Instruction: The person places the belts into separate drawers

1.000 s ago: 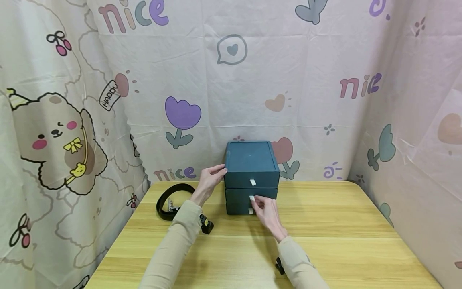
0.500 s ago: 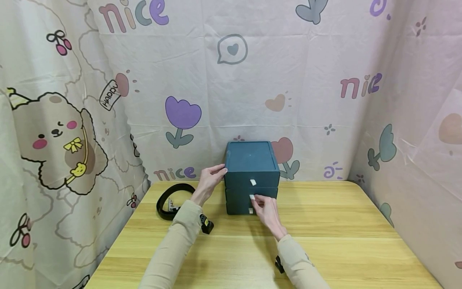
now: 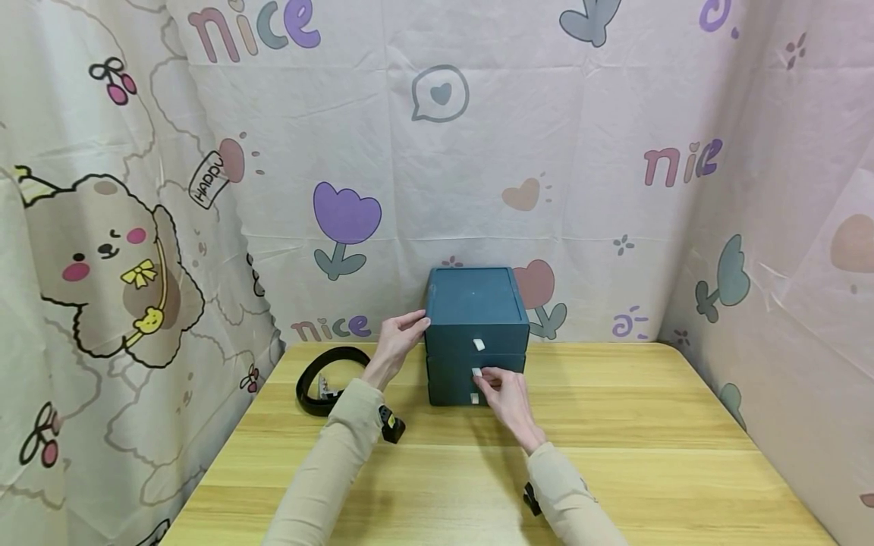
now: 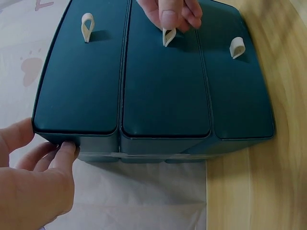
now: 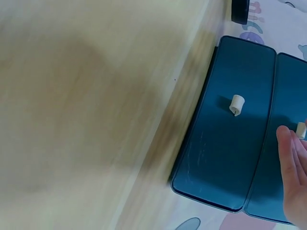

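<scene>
A dark teal drawer box (image 3: 471, 296) stands on the table, its three stacked drawer fronts showing in the left wrist view. Each front has a pale loop tab, such as the top tab (image 3: 479, 344). My right hand (image 3: 504, 396) pinches the middle drawer's tab (image 4: 168, 37) between thumb and fingers. At the box's upper left corner, my left hand (image 3: 397, 341) holds on, thumb on the top edge and fingers against the side (image 4: 45, 177). The bottom tab (image 5: 237, 104) hangs free.
To the left of the box lies a coiled black belt (image 3: 305, 379) with a metal buckle (image 3: 322, 387), partly behind my left forearm. A patterned curtain (image 3: 451, 167) hangs close behind the box. The wooden table (image 3: 649, 440) extends to the right.
</scene>
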A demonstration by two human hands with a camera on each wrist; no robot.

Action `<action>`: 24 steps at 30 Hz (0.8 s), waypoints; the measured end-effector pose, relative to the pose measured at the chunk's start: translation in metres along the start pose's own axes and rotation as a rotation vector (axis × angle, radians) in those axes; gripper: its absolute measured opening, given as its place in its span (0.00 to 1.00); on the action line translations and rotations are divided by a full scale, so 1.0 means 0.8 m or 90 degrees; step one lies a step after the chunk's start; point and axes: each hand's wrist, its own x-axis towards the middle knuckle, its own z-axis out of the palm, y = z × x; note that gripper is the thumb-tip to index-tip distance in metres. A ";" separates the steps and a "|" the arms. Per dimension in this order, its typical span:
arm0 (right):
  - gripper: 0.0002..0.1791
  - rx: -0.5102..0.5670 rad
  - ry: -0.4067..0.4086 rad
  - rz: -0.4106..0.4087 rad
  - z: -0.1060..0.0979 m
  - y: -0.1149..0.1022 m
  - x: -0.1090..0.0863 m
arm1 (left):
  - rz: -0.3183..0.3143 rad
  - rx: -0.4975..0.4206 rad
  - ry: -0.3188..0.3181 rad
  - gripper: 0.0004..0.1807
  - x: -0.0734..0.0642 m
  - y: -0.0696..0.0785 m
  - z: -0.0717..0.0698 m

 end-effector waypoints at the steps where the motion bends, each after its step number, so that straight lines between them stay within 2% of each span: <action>1: 0.06 -0.001 0.003 -0.003 -0.001 0.000 0.000 | 0.002 -0.001 0.001 0.24 0.000 -0.001 0.000; 7: 0.08 0.004 0.039 -0.024 -0.009 -0.004 0.003 | 0.028 0.019 0.004 0.25 -0.002 -0.005 0.001; 12: 0.05 0.031 0.113 -0.080 -0.019 -0.008 0.010 | 0.061 0.048 0.020 0.26 -0.007 -0.012 0.004; 19: 0.04 0.063 0.239 -0.197 -0.042 -0.014 0.033 | 0.142 0.079 0.088 0.25 -0.021 -0.020 0.010; 24: 0.06 0.090 0.310 -0.240 -0.063 -0.022 0.053 | 0.213 0.071 0.158 0.23 -0.037 -0.030 0.015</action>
